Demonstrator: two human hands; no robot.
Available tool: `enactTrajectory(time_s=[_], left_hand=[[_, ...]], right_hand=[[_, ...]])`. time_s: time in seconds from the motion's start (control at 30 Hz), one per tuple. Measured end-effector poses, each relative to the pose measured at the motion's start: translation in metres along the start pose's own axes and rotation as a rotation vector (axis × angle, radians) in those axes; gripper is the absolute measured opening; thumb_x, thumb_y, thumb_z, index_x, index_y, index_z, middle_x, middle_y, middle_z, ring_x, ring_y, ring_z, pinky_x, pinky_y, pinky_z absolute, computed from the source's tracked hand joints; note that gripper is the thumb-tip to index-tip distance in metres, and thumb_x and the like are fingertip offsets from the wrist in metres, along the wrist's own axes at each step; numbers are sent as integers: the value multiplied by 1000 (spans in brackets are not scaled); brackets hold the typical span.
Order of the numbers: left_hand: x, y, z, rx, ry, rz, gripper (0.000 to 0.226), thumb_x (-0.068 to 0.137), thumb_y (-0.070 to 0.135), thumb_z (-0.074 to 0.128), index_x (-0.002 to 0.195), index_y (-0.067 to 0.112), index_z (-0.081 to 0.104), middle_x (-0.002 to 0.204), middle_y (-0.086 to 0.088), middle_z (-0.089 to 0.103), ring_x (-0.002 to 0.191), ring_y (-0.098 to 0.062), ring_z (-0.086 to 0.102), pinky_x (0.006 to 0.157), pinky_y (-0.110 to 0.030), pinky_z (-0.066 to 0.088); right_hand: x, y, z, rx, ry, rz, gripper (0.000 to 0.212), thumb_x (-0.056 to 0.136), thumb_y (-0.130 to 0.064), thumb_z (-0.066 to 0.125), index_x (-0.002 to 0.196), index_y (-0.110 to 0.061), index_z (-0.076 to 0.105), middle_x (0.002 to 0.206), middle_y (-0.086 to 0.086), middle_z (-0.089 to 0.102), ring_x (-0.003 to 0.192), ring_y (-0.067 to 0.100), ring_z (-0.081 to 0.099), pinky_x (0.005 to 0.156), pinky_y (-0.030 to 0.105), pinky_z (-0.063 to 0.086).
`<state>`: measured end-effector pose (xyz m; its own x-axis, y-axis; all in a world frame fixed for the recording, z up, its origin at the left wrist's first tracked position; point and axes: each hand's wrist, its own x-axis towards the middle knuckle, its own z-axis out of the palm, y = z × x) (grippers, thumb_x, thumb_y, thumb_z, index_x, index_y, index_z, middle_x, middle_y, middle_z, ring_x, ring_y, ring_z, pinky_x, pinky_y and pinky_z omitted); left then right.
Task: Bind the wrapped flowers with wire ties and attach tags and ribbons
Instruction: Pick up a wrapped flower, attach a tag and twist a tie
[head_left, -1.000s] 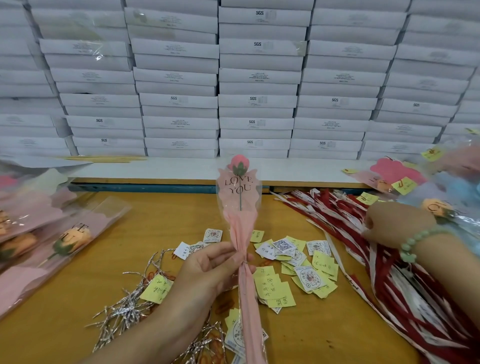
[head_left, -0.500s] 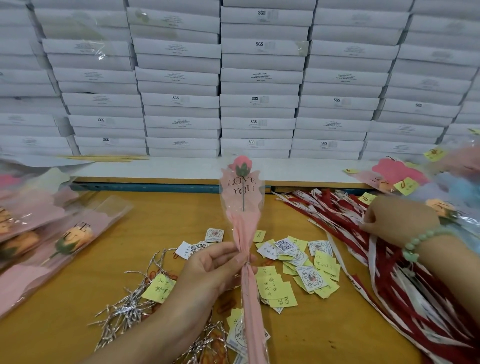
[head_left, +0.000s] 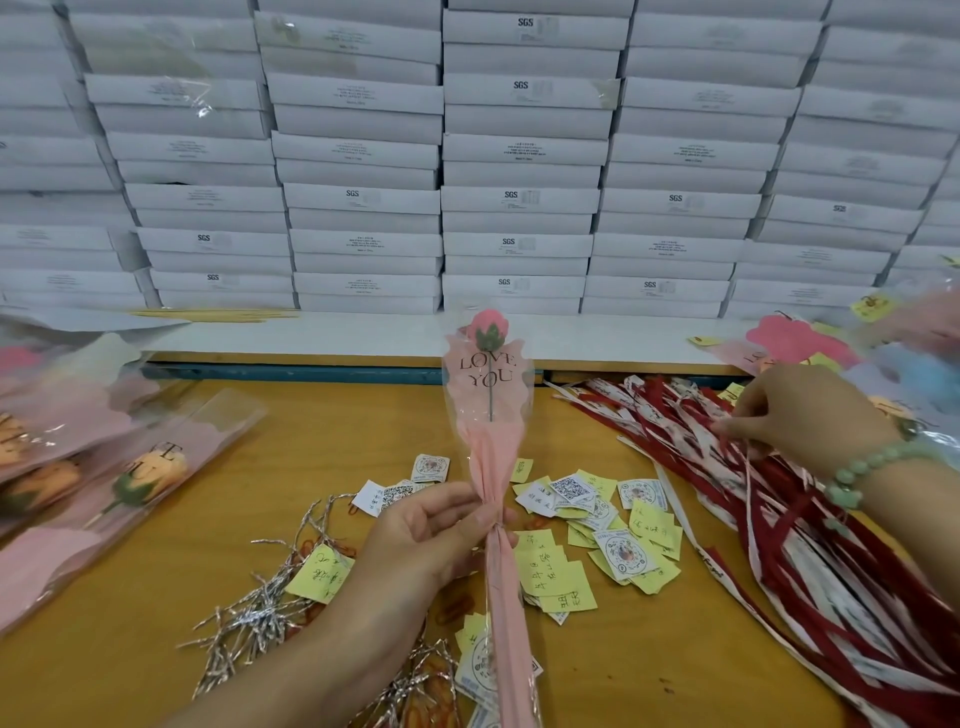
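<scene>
Here we hold the flower (head_left: 489, 431) upright at mid-table, our left hand (head_left: 426, 535) pinching its gathered sleeve at the neck, long axis running near to far. Our right hand (head_left: 800, 415) is well apart at the right, fingers closing on strands of the ribbons (head_left: 753, 519); whether one is gripped we cannot tell. We judge the ribbon must travel left to the pinch. Ties (head_left: 254, 618) lie near-left; tags (head_left: 613, 535) lie just right of the stem.
</scene>
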<state>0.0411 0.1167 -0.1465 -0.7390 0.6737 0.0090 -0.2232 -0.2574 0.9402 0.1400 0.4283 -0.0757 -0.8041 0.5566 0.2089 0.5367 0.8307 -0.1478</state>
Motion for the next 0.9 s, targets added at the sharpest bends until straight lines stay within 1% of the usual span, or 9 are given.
enactTrajectory(time_s=[0.07, 0.17, 0.27, 0.43, 0.5, 0.57, 0.63, 0.77, 0.9], left_hand=[[0, 0, 0, 5, -5, 1, 23, 72, 16, 71, 94, 11, 77, 96, -19, 74, 82, -23, 72, 66, -24, 57], [0, 0, 0, 14, -7, 0, 24, 72, 17, 72, 95, 10, 77, 97, -19, 74, 83, -23, 72, 67, -25, 57], [-1, 0, 0, 19, -6, -2, 26, 71, 18, 72, 95, 10, 77, 98, -19, 74, 85, -24, 72, 67, -25, 58], [-1, 0, 0, 29, -10, -3, 25, 71, 20, 72, 95, 13, 77, 98, -17, 74, 86, -23, 72, 69, -24, 57], [-1, 0, 0, 31, -15, -1, 26, 70, 21, 73, 95, 15, 77, 98, -16, 74, 86, -23, 72, 69, -24, 57], [-1, 0, -1, 34, -16, -1, 28, 68, 23, 74, 95, 15, 78, 98, -16, 74, 85, -22, 72, 69, -24, 57], [0, 0, -1, 37, -19, -2, 31, 66, 24, 76, 95, 14, 77, 98, -16, 74, 85, -22, 72, 69, -25, 57], [-1, -1, -2, 51, -23, 1, 33, 66, 25, 76, 97, 16, 77, 98, -15, 75, 86, -21, 71, 71, -26, 58], [-1, 1, -1, 46, -23, 5, 30, 68, 22, 74, 96, 12, 77, 98, -16, 74, 85, -22, 71, 71, -26, 58]], right_hand=[[-1, -1, -1, -9, 36, -7, 34, 87, -33, 70, 55, -21, 68, 47, -5, 63, 40, 3, 53, 47, 21, 36], [-4, -6, -1, 1, 228, -24, 25, 90, -38, 65, 69, -25, 70, 65, -7, 66, 58, 11, 58, 55, 27, 47], [-6, -10, -1, -1, 334, -35, 25, 92, -42, 60, 78, -24, 69, 73, -7, 65, 65, 13, 58, 56, 27, 46], [-2, -9, 9, -105, -49, 67, 60, 85, -70, 45, 60, -15, 51, 54, -5, 51, 46, 11, 48, 50, 24, 39], [-2, -11, 19, -124, -136, 38, 56, 83, -68, 53, 64, -16, 58, 56, -9, 55, 49, 8, 51, 51, 21, 40], [-1, -11, 25, -130, -179, -6, 39, 84, -55, 63, 73, -18, 67, 66, -8, 65, 58, 4, 58, 56, 21, 48], [0, -7, 23, -123, -137, -10, 25, 86, -42, 67, 70, -23, 69, 67, -7, 66, 58, 3, 57, 55, 21, 46], [0, -5, 14, -109, 4, 15, 36, 93, -37, 59, 63, -21, 71, 58, 2, 67, 45, 9, 50, 45, 23, 42], [-6, -17, 8, 48, 267, -65, 36, 98, -37, 50, 73, -22, 71, 68, -3, 69, 53, 8, 57, 53, 28, 46]])
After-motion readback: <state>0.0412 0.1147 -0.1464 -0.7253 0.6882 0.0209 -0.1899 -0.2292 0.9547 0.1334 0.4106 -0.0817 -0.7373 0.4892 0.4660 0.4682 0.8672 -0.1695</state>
